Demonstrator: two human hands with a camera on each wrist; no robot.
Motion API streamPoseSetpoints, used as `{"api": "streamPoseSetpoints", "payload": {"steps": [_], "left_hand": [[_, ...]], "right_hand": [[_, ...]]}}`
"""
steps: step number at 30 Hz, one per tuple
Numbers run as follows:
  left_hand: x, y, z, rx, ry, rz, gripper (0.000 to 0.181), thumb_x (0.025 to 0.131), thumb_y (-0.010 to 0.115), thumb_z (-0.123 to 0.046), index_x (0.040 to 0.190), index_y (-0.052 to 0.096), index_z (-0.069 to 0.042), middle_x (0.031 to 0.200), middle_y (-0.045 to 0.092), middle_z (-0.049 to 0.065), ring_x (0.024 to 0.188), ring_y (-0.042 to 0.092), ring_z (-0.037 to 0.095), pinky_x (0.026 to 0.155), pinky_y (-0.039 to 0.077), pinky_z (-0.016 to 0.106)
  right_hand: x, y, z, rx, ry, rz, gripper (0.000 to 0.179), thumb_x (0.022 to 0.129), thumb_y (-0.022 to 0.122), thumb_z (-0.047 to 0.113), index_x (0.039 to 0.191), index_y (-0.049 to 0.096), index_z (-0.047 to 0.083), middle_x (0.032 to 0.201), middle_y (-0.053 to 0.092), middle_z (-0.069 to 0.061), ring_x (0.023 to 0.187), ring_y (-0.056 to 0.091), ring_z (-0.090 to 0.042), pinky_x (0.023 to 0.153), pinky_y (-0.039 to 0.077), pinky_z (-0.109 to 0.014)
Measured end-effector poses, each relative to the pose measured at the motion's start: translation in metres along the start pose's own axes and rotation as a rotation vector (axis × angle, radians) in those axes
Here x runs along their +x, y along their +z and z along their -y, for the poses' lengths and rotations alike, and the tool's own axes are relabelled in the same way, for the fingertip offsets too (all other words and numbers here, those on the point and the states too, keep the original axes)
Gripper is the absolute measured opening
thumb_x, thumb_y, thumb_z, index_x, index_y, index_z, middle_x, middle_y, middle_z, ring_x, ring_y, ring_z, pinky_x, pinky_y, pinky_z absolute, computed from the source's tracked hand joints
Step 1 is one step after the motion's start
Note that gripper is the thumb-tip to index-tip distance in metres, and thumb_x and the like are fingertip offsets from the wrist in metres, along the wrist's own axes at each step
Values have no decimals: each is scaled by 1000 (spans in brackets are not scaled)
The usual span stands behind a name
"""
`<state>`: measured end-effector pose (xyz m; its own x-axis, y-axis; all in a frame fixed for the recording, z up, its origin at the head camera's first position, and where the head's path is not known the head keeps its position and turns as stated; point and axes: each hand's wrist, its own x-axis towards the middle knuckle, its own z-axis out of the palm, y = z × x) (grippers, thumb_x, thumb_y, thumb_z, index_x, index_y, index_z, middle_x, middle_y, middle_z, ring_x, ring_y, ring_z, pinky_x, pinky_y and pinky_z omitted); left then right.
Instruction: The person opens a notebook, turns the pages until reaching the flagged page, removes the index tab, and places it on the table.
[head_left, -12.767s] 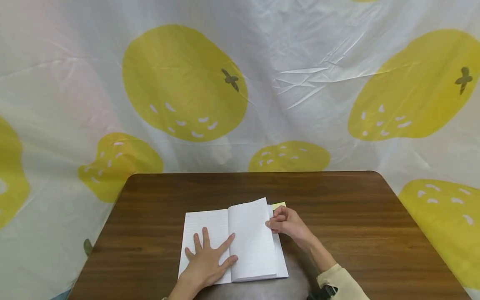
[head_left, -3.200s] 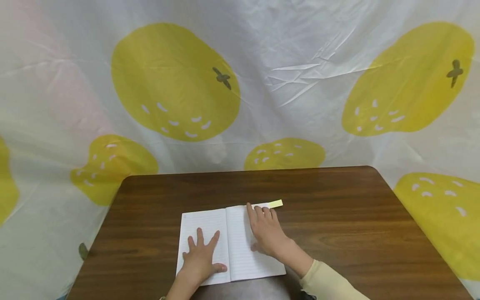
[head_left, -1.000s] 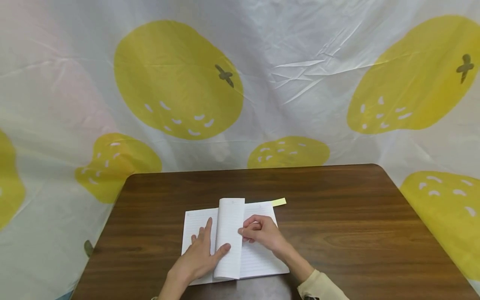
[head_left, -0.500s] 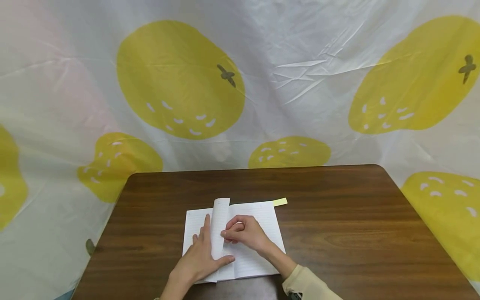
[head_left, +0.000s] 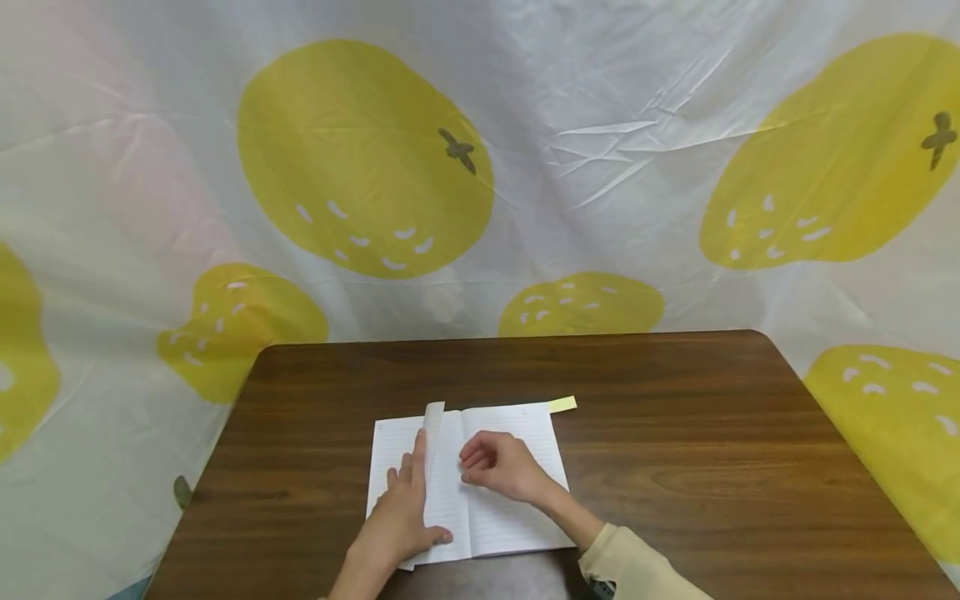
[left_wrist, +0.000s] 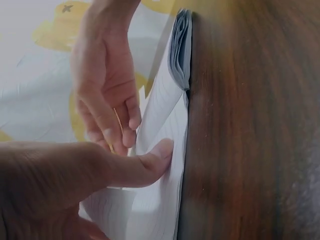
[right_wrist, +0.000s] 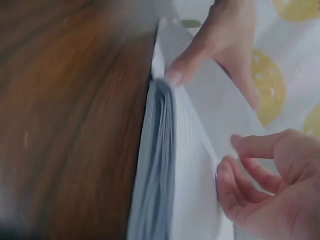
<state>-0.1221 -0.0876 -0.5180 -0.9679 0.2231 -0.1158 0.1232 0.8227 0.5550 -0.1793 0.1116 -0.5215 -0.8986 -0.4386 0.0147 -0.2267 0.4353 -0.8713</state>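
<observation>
An open notebook (head_left: 521, 521) with lined white pages lies on the table. One leaf (head_left: 434, 417) stands partly raised and bent over the left side. My left hand (head_left: 397, 512) rests along that leaf with extended fingers, its thumb spread onto the paper; the left wrist view shows the thumb (left_wrist: 160, 152) near the notebook's lower edge. Over the middle of the spread is my right hand (head_left: 506, 467), its fingers loosely bent. Thumb and fingers stand apart with nothing between them, as the right wrist view of this hand (right_wrist: 280, 185) also shows.
A pale yellow sticky tab (head_left: 562, 404) juts from the notebook's top right corner. The brown wooden table (head_left: 712, 450) extends around it. Behind hangs a white curtain (head_left: 585, 125) printed with yellow fruit.
The leaf has gone from right to left across the spread, now turned mostly under my left hand. My right hand moved left with it, then let go of its edge.
</observation>
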Motion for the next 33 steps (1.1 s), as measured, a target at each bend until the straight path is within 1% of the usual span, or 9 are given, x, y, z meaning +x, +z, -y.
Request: {"api": "streamPoseSetpoints", "payload": {"steps": [3,6,11,15,19,22,25,28,33], "left_hand": [[0,3,-2,20,-29,-22,141,61,98,-29,161,0,-7,151,31,45,129,43,65,88,49,71],[1,7,-2,56,-48,-53,144,58,99,-33,160,3,-2,153,24,46,132,40,64,91,47,73],[3,8,0,152,-41,-119,151,49,100,-42,159,6,4,160,10,44,145,19,64,105,28,80],[3,9,-1,233,1,-174,155,43,100,-45,157,10,9,162,2,41,150,9,58,111,17,79],[2,10,-2,305,41,-223,156,39,100,-48,156,16,12,162,3,40,152,8,55,113,16,77],[2,10,-2,332,58,-236,156,37,100,-50,155,19,12,162,4,40,152,10,54,114,16,76],[3,10,-1,330,71,-218,154,38,99,-51,156,21,9,162,4,40,152,10,54,115,15,75],[5,8,-2,319,81,-173,150,41,99,-50,158,22,5,162,4,40,152,9,54,116,13,73],[8,1,-8,345,90,-43,138,48,97,-46,158,27,-2,163,8,39,152,10,54,116,14,74]], "right_hand": [[-1,-9,-2,-184,-26,8,30,76,81,-3,102,67,0,92,70,-12,86,65,-20,76,52,-25],[-1,-18,-3,-382,-64,37,44,71,83,-2,110,65,3,99,65,-11,92,61,-23,82,52,-34],[4,-29,-3,-620,-102,85,66,67,94,16,124,62,9,111,59,-14,98,56,-29,85,49,-44],[14,-32,-1,-711,-42,119,88,60,99,31,135,57,10,125,54,-18,106,50,-34,90,45,-48],[24,-33,3,-750,57,183,110,56,100,39,147,46,9,144,47,-21,125,44,-41,103,39,-56],[29,-33,5,-795,123,224,121,54,100,45,153,40,8,153,42,-21,136,39,-44,111,35,-59],[32,-33,5,-816,175,251,124,55,99,47,155,37,8,158,38,-19,142,35,-43,115,32,-58],[33,-33,4,-831,193,256,124,55,98,49,155,38,7,159,37,-17,144,34,-41,117,30,-58],[35,-28,7,-891,181,244,125,54,98,51,154,39,6,158,41,-16,141,37,-41,116,29,-59]]}}
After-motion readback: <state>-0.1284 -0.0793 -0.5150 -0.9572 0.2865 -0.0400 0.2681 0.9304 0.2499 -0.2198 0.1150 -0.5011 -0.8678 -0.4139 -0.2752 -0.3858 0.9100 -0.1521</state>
